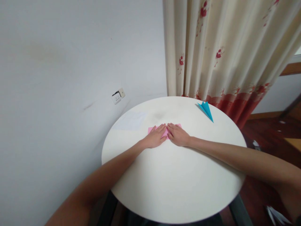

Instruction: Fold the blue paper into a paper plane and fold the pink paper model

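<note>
Pink paper (164, 131) lies flat on the round table (174, 182), partly covered.

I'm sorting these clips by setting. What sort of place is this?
Probably a room in a home: a floral curtain hangs behind a round white table, with a wall socket and wooden floor nearby.

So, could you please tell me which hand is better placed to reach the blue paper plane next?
Probably the right hand: the blue paper plane lies on its side of the table, while the left hand is farther away.
</note>
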Available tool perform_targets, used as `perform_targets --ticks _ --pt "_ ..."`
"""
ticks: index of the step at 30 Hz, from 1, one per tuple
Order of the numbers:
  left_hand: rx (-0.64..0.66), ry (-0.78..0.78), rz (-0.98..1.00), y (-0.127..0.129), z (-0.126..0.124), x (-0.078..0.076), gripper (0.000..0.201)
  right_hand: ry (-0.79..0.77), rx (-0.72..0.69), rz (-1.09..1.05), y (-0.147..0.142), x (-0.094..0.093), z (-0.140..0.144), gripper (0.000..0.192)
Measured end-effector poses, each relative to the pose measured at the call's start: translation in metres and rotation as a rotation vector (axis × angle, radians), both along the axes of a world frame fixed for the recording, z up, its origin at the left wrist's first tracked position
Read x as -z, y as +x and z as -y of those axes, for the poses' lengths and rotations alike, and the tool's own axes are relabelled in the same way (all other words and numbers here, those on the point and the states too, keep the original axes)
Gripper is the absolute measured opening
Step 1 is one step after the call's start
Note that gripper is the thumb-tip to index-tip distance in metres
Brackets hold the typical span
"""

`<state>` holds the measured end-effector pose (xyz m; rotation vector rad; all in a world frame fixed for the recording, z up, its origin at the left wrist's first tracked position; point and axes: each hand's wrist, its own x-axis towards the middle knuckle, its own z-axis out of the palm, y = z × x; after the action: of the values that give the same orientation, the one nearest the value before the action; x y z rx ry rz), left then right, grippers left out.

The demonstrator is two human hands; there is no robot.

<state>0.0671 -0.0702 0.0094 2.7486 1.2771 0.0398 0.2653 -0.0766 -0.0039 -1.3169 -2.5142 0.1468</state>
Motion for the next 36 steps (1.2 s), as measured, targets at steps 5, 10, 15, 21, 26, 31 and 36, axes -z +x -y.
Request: perform_targets --ticks 5,10,15,21,26,31,36 --pt "0.002 -0.015 -0.033 0.001 0.002 -0.002 0.067 -0.016 -0.014 0.0 0.003 -0.001 0.0 0.059" --pt "0.011 -0.024 -0.087 0.003 0.007 -0.005 0.069 -0.041 -0.04 0.005 0.006 -0.003 -0.003 0.06" --pt "0.009 -0.04 -0.104 0.006 0.006 -0.007 0.069 -0.062 -0.069 0.003 0.007 -0.003 -0.008 0.061" --pt "-0.035 -0.057 -0.081 0.012 0.006 -0.004 0.075 -0.053 -0.097 0.004 0.007 -0.001 -0.009 0.063" --pt "-0.046 0.023 -0.015 0.014 0.008 0.004 0.067 -0.054 -0.111 -0.001 0.007 0.0 -0.008 0.062" --pt "-0.097 0.016 0.027 0.017 0.007 0.003 0.063 -0.08 -0.096 0.0 0.006 -0.003 -0.007 0.062" --pt "-0.098 -0.019 0.027 0.019 0.007 -0.003 0.064 -0.081 -0.073 0.008 0.006 -0.006 -0.006 0.062"
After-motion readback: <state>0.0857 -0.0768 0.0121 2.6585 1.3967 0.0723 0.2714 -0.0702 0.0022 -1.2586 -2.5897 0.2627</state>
